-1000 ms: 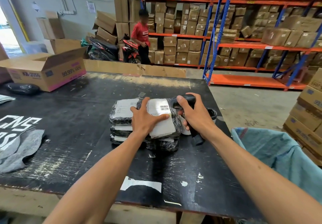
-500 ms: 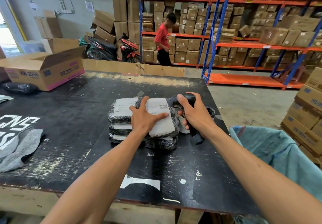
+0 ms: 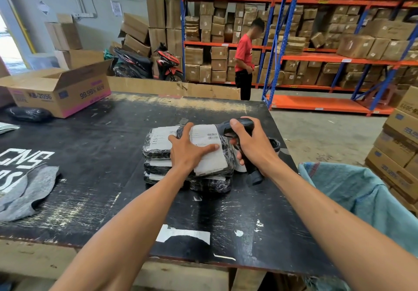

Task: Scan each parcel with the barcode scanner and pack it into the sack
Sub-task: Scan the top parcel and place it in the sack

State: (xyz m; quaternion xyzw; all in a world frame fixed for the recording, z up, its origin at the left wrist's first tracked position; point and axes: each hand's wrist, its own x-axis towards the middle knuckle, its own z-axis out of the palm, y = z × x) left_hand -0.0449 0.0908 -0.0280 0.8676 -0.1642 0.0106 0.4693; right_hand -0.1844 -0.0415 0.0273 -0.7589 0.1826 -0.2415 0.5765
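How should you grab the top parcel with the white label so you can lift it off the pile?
Probably by its long edges, coming down from above. The top parcel lies flat on the stack, soft and plastic-wrapped, so fingers can curl under the near and far sides. The left hand already rests flat on its label, and the right hand holds the barcode scanner beside it, so the left is free to take it.

**Scanner at the label of the top parcel**

On the black counter (image 3: 95, 155) a stack of parcels (image 3: 162, 155) sits at centre. The left hand (image 3: 187, 152) lies flat on the top parcel (image 3: 210, 155), fingers spread over its white label. At 3 o'clock of it, the right hand (image 3: 251, 146) grips the barcode scanner (image 3: 237, 125), head just beside the label. The blue sack (image 3: 362, 200) gapes at 4 o'clock; an open carton (image 3: 61, 91) stands at 10 o'clock
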